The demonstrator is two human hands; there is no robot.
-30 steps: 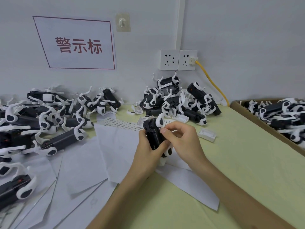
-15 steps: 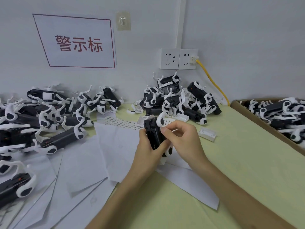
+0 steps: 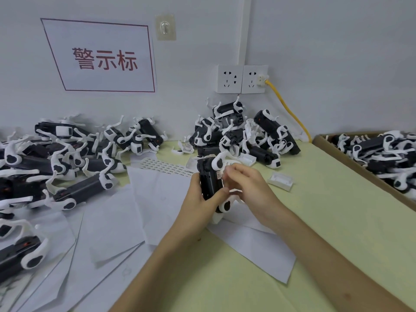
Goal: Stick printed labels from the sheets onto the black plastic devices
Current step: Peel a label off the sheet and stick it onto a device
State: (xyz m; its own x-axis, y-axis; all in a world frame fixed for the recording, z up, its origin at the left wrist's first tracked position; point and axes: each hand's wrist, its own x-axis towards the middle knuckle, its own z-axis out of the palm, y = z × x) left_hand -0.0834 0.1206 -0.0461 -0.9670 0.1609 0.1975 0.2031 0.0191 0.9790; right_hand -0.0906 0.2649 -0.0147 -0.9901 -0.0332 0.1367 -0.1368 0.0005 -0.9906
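Carefully does it at the labelling bench: I have the left hand (image 3: pixel 197 199) wrapped round an upright black device (image 3: pixel 208 176), thumb across its lower front. The device is held just above the table (image 3: pixel 315 221) and the blank white sheets (image 3: pixel 157 199). The right hand (image 3: pixel 247 188) sits at the device's right flank, thumb and forefinger pinched together on a small printed label (image 3: pixel 218 175). (Whether that label is fully stuck or only tacked along one edge, I cannot tell from this view.)

My call for this step is to land one short edge first, square to the moulded edge of the casing. Then I would roll a fingertip across the label so no bubble or crease is trapped. The left grip should stay firm enough that the casing does not twist under that pressure. The white clip (image 3: pixel 219 162) curling over the top sits close to the label and could nudge it crooked.

The printed label sheet (image 3: pixel 165 165) lies flat just behind the hands, within easy reach for the next peel. More devices are heaped against the wall (image 3: pixel 236 131) and fill the cardboard box (image 3: pixel 360 166) at right.
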